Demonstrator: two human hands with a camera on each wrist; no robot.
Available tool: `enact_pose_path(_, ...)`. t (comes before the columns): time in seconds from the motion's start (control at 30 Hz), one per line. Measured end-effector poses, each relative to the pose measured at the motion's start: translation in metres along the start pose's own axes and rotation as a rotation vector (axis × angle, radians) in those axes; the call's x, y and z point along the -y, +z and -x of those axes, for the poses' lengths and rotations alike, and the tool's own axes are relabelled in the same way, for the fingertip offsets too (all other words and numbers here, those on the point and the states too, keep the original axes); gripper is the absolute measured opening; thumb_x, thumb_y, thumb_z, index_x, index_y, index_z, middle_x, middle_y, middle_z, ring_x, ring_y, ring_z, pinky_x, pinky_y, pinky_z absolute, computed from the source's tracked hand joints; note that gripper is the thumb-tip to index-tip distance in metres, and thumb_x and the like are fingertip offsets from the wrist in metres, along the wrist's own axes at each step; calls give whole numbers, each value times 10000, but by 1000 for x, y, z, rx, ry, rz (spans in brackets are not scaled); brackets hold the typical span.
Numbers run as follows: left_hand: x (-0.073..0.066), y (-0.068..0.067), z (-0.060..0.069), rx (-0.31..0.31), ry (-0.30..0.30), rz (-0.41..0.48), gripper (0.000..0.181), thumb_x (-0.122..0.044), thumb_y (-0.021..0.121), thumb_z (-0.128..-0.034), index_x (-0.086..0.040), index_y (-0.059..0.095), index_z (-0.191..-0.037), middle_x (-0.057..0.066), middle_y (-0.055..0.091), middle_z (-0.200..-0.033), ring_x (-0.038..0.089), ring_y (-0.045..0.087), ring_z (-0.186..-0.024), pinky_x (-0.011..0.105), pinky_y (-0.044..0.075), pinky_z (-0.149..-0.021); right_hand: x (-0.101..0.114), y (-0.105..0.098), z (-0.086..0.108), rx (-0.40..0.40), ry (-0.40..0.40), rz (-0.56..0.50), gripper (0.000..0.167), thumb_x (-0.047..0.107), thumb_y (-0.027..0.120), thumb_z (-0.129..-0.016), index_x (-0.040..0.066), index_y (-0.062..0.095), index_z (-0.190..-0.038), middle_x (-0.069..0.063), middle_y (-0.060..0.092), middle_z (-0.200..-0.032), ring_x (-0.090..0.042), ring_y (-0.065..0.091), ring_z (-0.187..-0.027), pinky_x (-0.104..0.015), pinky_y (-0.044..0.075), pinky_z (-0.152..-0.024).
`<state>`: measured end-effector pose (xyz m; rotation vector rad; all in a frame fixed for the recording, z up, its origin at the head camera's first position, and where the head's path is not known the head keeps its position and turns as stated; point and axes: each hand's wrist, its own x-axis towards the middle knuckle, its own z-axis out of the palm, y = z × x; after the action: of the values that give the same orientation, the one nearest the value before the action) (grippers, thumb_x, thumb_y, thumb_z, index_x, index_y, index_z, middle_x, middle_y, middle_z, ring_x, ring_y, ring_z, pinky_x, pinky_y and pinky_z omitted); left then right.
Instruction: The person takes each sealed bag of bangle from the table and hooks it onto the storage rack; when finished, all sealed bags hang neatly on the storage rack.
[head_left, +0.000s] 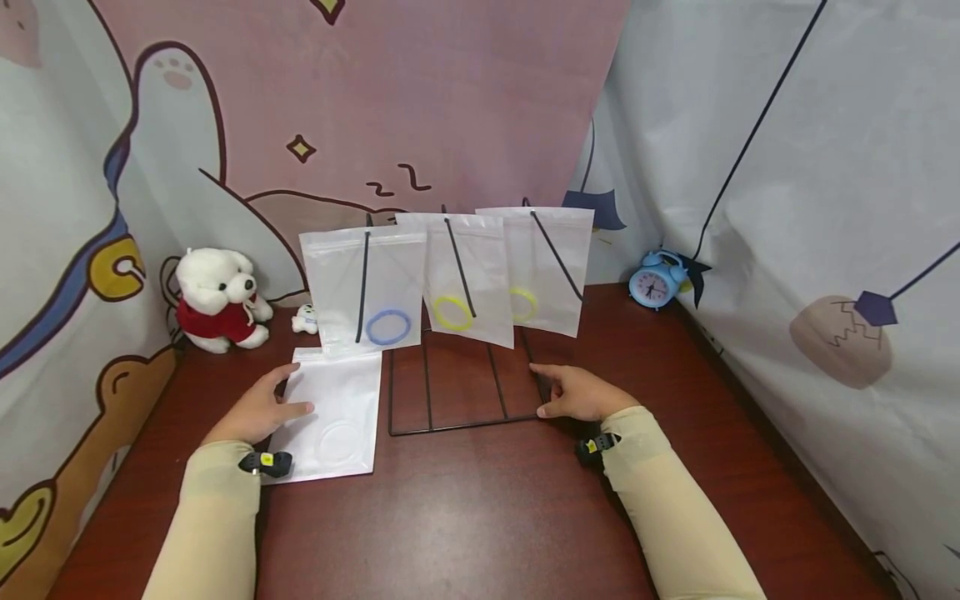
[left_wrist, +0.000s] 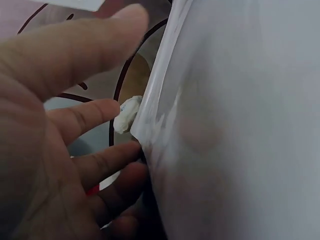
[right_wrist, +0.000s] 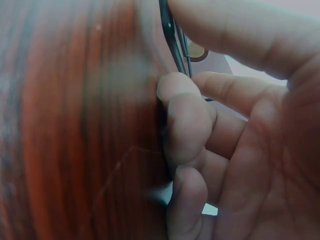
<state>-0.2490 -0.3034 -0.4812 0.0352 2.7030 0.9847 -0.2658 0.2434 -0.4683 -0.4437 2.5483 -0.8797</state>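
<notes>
On the table at left lies a white zip bag (head_left: 341, 400) with a faint ring outline inside. My left hand (head_left: 262, 406) is at its left side, thumb spread from the fingers; in the left wrist view fingertips meet the bag's edge. Beside the right front corner of a black wire rack (head_left: 463, 427) is my right hand (head_left: 581, 393), thumb and index tips at the rack's side wire. In the right wrist view its other fingers (right_wrist: 187, 125) bend loosely near the table. Three bags hang from the rack's prongs: one with a blue ring (head_left: 389, 327), two with yellow rings (head_left: 452, 313).
At the back left sits a white plush dog (head_left: 217, 292) in red, with a tiny white figure (head_left: 304, 319) beside it. A blue alarm clock (head_left: 652, 283) stands at the back right. Printed cloth (head_left: 487, 100) walls in the brown table (head_left: 450, 533).
</notes>
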Motion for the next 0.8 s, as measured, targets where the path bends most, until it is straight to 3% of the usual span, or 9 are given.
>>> enact_pose_path(0.23,-7,4,0,-2,0,-112,1023,-327,852,-875,25,258,-1630,399,262,-1606,602,286,-1460,764,284,-1162,-2,0,-1,1,0,8,858,196,837,-918,129,383,-1643,-31,593,-753,-166,525,-684,-319,438,-603)
enact_pose_path(0.43,-12,8,0,9,-7,-158,1024,-285,863,-857,27,268,-1630,399,271,-1582,588,323,-1442,754,304,-1158,-2,0,-2,0,-3,16,856,200,835,-921,137,382,-1645,-32,595,-757,-164,523,-681,-319,437,-601)
enact_pose_path(0.8,-22,8,2,13,-80,-214,1044,-302,873,-862,32,253,-1633,430,284,-1536,595,396,-1382,760,369,-1109,-3,0,-2,1,-3,-2,859,193,834,-922,126,376,-1646,-31,586,-744,-167,519,-678,-320,434,-597)
